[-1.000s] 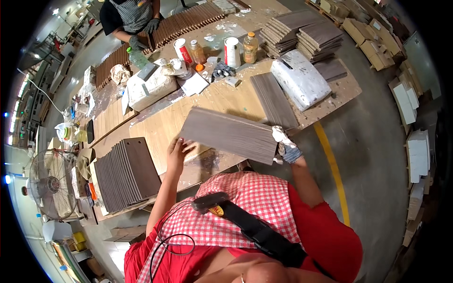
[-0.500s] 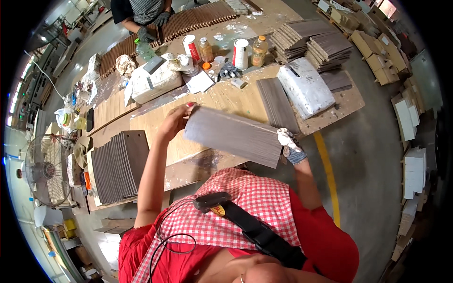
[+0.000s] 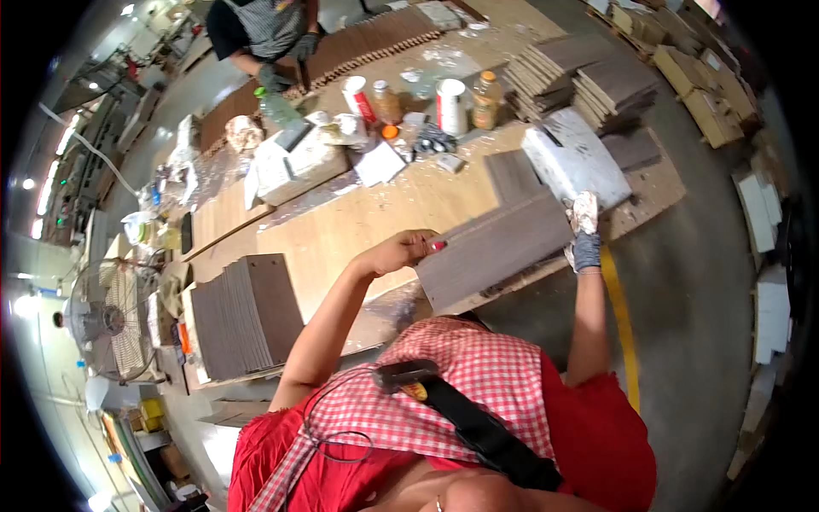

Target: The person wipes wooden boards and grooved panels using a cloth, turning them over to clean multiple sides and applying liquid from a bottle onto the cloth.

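Observation:
A flat grey-brown wood-grain board (image 3: 499,247) is held between my two hands, tilted with its right end farther away. My bare left hand (image 3: 405,253) grips the board's left end, fingers closed on its upper corner. My right hand (image 3: 584,229), in a stained grey-and-white glove, closes on the right end. Just beyond the board lie more grey boards (image 3: 512,175) on the table and a white, paint-spotted block-shaped package (image 3: 576,158). To the left, a row of similar boards (image 3: 243,316) stands on edge, leaning together.
The wooden worktable (image 3: 341,222) carries a wrapped white bundle (image 3: 299,171), bottles (image 3: 486,98), a red-and-white canister (image 3: 450,107) and dark gloves (image 3: 433,141). Board stacks (image 3: 614,90) sit at the far right. Across the table a gloved person (image 3: 264,34) handles a long row of brown slats. A fan (image 3: 107,316) stands left.
The board has swung from sloping down at its right end to sloping up there. My right hand has moved farther out, my left hand nearer and to the right.

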The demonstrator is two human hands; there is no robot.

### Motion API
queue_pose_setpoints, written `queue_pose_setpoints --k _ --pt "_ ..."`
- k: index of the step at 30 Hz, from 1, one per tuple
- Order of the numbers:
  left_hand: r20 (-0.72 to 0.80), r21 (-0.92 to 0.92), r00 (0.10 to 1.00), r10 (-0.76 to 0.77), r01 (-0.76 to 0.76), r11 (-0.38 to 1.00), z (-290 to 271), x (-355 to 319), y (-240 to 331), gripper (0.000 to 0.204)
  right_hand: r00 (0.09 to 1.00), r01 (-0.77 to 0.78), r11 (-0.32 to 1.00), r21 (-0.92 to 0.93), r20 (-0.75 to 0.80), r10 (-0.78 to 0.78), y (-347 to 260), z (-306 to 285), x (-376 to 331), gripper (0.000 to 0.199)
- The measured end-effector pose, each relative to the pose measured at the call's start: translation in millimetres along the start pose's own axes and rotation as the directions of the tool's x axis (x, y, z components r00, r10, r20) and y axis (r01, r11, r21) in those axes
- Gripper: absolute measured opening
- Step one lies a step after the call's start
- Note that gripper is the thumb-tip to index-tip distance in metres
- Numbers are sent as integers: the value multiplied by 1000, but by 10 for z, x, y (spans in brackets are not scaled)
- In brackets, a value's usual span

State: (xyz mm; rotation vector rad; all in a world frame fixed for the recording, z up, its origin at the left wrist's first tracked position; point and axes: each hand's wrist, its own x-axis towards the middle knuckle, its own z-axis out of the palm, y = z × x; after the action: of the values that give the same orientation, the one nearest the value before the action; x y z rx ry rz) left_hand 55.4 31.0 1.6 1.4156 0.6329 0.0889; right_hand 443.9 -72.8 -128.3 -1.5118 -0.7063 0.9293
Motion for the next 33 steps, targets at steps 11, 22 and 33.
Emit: queue_pose_setpoints --k 11,22,33 --pt "-533 -455 842 -83 -203 867 927 652 -434 33 989 -40 550 834 -46 142 475 -700 -393 22" --pt "-557 46 818 -139 198 979 1526 1000 -540 49 949 -193 953 -233 -292 121 -337 47 -850 23" --pt "-299 586 944 -140 297 754 1656 1240 -476 87 906 419 522 -743 307 -291 -254 244 -173 32"
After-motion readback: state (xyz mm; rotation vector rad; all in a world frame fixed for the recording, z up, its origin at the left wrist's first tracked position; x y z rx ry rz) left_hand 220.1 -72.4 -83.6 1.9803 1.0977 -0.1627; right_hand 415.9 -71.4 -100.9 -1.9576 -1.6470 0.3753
